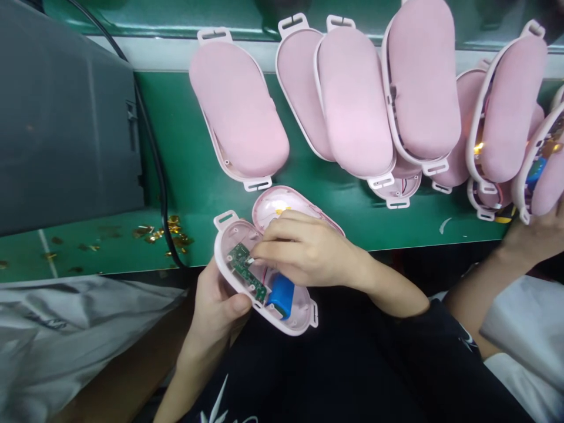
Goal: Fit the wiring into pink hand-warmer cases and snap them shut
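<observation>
LH [218,299] grips pink shell [302,304] w/ green PCB [245,272], blue batt [282,295]; RH [308,248] pinches white bit [251,260]

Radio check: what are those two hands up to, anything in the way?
Left hand holding open pink shell. Right hand at green circuit board, seemingly pinching small white piece. Right hand partly hides shell's inside.

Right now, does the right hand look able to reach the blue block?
Probably yes: the right hand is close and the blue block largely uncovered, though the hand appears to pinch a white part.
</observation>
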Motion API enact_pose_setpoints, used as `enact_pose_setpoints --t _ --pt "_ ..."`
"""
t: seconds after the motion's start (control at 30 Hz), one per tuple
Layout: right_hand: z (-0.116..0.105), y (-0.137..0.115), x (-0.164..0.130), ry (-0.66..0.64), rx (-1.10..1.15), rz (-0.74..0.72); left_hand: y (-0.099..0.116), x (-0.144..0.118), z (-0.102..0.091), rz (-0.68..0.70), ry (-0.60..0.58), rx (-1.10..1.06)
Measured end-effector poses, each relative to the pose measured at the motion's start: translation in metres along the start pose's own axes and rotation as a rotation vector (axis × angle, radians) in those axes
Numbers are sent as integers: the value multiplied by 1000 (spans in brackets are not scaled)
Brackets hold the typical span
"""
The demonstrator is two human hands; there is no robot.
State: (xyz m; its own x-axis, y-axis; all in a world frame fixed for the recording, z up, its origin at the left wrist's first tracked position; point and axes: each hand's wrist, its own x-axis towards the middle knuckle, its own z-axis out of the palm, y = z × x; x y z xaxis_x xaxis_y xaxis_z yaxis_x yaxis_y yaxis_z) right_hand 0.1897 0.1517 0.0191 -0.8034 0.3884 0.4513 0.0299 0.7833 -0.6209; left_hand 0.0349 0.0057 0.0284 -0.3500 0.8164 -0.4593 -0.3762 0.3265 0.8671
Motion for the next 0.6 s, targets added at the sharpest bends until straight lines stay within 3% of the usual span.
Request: enact_pose_setpoints --t 0.13,0.3,0.6 --pt "-6 -2 1 -32 -112 -21 2 1 0 27 -19 14" --pt "-9 0 5 -211 -99 -35 6 -1 0 41 -45 28" --pt "-30 -7 31 -578 210 205 8 -7 -6 79 -23 143"
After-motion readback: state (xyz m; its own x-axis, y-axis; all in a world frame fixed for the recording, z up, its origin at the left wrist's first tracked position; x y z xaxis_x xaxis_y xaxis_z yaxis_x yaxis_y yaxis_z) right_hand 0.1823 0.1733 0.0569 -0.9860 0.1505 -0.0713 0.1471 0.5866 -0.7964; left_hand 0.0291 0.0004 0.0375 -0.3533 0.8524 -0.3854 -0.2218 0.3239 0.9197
